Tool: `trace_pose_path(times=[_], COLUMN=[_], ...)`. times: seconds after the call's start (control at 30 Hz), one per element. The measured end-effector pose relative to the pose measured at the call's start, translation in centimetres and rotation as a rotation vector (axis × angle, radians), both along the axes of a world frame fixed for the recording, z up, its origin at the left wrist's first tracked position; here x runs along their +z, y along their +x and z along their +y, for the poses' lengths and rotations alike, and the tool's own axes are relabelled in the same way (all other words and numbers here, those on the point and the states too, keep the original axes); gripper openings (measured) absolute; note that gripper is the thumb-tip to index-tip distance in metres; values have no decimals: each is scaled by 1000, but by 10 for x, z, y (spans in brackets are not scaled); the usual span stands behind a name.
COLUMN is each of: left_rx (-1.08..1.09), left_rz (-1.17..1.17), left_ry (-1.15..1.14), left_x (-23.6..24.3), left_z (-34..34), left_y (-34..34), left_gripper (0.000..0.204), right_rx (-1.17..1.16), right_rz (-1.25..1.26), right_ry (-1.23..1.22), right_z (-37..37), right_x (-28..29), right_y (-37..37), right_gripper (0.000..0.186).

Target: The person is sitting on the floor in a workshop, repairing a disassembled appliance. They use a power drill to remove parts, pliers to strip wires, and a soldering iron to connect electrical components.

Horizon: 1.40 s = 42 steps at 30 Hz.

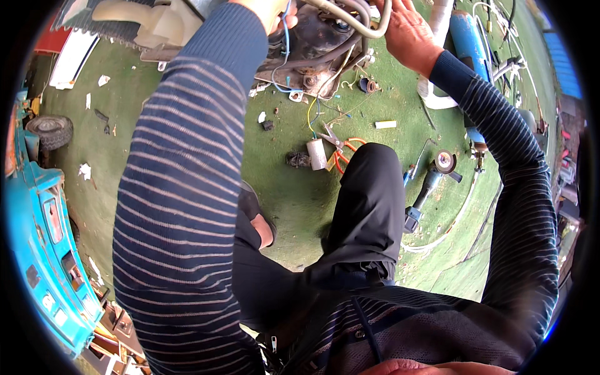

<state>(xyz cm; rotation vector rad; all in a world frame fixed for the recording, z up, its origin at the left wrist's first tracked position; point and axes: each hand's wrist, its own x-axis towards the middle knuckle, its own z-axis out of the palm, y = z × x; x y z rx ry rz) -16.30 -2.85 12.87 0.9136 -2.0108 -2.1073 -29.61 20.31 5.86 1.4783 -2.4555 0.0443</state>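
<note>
At the upper edge my left hand [267, 11] is partly cut off. Its fingers are bent around a thin blue wire [287, 40] that hangs down over a dirty dark metal assembly [309, 44]. To the right, my right hand [409, 36] lies with its fingers stretched out beside a bent grey tube [374, 31], seemingly touching it; the fingertips are out of view. Below the assembly, a white cylinder [317, 154] with thin wires lies on the green floor. Beside it are pliers with orange handles [340, 150].
An angle grinder [431, 187] lies right of my knee, near a pale hose [459, 225]. A blue gas cylinder [470, 44] and a white pipe [434, 87] are at the upper right. A turquoise vehicle cab [56, 250] and a small wheel [50, 130] stand on the left.
</note>
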Motion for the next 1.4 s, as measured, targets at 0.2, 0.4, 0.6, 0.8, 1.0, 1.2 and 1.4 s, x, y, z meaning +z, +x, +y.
trace_pose_path(times=[0.2, 0.4, 0.6, 0.8, 1.0, 1.2, 1.4], left_rx=[-98, -96, -65, -70, -66, -90, -71], left_rz=[269, 219, 194, 182, 207, 267, 155], left_ry=[14, -80, -124, -86, 0, 36, -68], left_x=[-24, -12, -5, -13, -14, -17, -15], left_z=[-18, 5, 4, -2, 4, -1, 6], left_y=[-14, -1, -2, -14, -16, -17, -10], left_gripper=[55, 55, 56, 54, 50, 49, 50], right_rx=[-118, -186, -24, 65, 27, 211, 97], right_rz=[83, 113, 263, 209, 249, 379, 269], right_ry=[254, 46, 86, -15, 42, 32, 104], right_z=[-4, 28, 20, 18, 19, 14, 13], right_x=[11, 17, 19, 9, 4, 11, 17], right_y=[4, 14, 7, -8, -21, -34, -24], right_gripper=[67, 69, 67, 57, 47, 49, 50])
